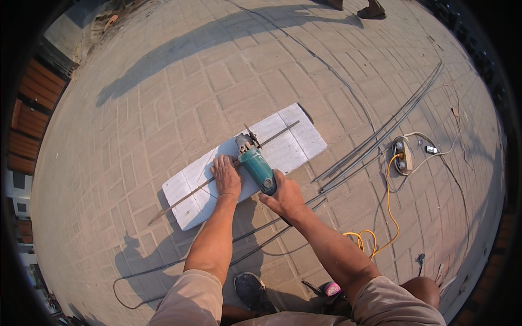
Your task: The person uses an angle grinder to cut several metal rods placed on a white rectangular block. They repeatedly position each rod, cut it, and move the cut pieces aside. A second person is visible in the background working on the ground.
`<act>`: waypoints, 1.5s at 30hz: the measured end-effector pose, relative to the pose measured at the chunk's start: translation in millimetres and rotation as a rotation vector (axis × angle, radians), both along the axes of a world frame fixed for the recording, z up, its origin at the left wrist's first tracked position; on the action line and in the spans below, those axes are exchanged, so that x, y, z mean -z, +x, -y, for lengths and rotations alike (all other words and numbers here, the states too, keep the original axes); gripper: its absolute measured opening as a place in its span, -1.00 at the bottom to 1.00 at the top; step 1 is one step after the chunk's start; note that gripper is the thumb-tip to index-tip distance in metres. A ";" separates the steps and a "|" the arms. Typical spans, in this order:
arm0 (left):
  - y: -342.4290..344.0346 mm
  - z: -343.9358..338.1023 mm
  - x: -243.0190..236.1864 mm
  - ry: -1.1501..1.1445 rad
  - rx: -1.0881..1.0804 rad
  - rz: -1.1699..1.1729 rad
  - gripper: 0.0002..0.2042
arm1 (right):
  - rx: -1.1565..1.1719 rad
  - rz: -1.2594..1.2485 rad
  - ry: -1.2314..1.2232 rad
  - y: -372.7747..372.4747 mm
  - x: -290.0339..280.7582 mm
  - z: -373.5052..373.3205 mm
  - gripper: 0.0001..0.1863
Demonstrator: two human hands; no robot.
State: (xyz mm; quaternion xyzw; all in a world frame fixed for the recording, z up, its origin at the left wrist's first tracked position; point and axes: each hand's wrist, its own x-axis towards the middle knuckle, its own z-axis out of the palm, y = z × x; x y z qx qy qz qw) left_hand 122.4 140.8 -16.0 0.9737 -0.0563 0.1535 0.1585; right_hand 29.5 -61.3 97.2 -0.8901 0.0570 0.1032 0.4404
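Observation:
A long white block (293, 152) lies at a slant on the paving, with a thin metal rod (187, 196) laid lengthwise over it. The rod's left end sticks out past the block. My left hand (225, 175) presses down on the rod near the block's middle, fingers closed over it. In my right hand (285, 195) is a green angle grinder (258, 168), gripped by its rear body. Its disc (251, 135) stands edge-on beside the rod, just right of my left hand; whether it touches the rod I cannot tell.
Several long metal rods (375, 144) lie on the bricks to the right. Beyond them is a power strip (403, 156) with an orange cord (389, 190). A pink round object (331, 288) sits near my feet. At the far edge, a person's sandalled foot (372, 11) shows.

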 end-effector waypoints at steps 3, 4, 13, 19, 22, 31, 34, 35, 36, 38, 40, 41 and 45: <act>1.1 -0.5 -1.5 -0.002 0.004 -0.034 -0.81 | 0.011 0.010 -0.002 -1.4 3.8 -0.3 -0.21; 1.5 -1.6 -0.2 0.001 0.003 -0.043 -0.81 | 0.013 0.019 -0.002 -2.6 5.5 -0.7 -0.21; 3.5 -2.3 5.7 -0.007 0.009 0.011 -0.80 | 0.012 0.029 0.021 -11.3 -2.3 2.7 -0.23; 3.5 -2.8 6.2 -0.002 0.002 -0.011 -0.82 | 0.024 0.039 0.056 -16.9 -4.1 4.0 -0.24; 2.9 -2.3 2.9 -0.021 0.005 -0.016 -0.83 | 0.026 0.030 0.045 -17.3 -4.4 3.9 -0.24; 3.0 -0.8 0.1 -0.039 0.005 -0.038 -0.81 | 0.019 0.037 0.038 -6.8 2.4 2.1 -0.27; 3.6 -1.5 1.6 -0.019 -0.003 -0.042 -0.81 | 0.019 0.015 0.015 -2.5 3.4 -0.6 -0.27; 3.1 -1.2 1.8 -0.017 0.001 -0.031 -0.81 | 0.021 0.005 0.009 -1.9 3.6 -1.2 -0.27; 2.3 -0.6 2.0 -0.015 0.006 -0.020 -0.81 | 0.024 -0.005 0.003 -1.4 3.6 -1.4 -0.27; 2.7 -2.2 2.7 -0.007 0.007 -0.011 -0.81 | 0.019 0.009 0.014 -1.8 2.4 -1.4 -0.26; 3.2 -3.2 3.2 0.000 0.005 -0.019 -0.82 | 0.021 0.013 0.019 -3.1 0.7 -1.9 -0.26; 3.2 -3.7 3.4 0.001 0.003 -0.019 -0.82 | 0.025 0.009 0.018 -4.1 -0.2 -2.2 -0.27; 2.1 -0.2 -1.9 -0.038 0.008 -0.053 -0.83 | 0.022 -0.010 -0.001 -6.1 1.0 0.2 -0.26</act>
